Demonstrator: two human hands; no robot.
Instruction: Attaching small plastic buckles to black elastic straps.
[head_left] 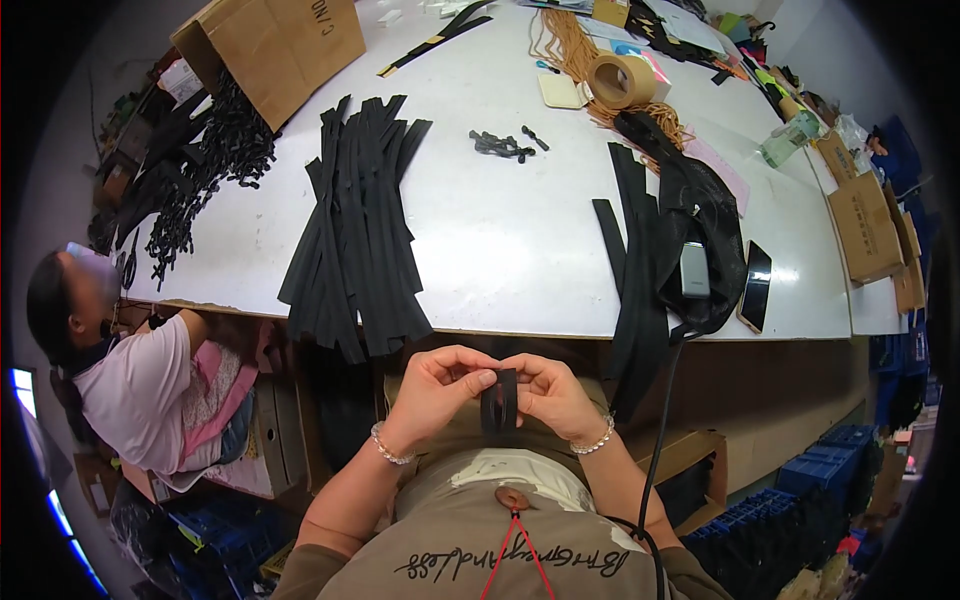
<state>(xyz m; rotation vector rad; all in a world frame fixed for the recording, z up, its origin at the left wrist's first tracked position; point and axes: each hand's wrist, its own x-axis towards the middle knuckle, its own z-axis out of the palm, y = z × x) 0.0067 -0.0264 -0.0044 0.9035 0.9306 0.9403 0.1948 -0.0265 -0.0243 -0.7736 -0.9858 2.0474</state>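
Observation:
Just in front of the table's near edge, both hands meet over a short loop of black fabric strip [499, 402], which hangs down between them. My left hand [445, 390] pinches it from the left with thumb and forefinger. On the other side, my right hand [553, 393] grips its right edge, fingertips nearly touching those of the left. A large bundle of flat black strips [360, 230] lies ahead to the left, its ends jutting over the edge. More black strips [632, 260] lie to the right. Small black cord pulls [503, 145] sit mid-table.
A cardboard box [275, 60] spills many black cord pulls [215, 150] at far left. To the right are a black bag [700, 220], a phone [755, 287], a tape roll [622, 82] and a bottle [788, 138]. A cable [660, 430] hangs beside my right arm. A co-worker [140, 370] sits left.

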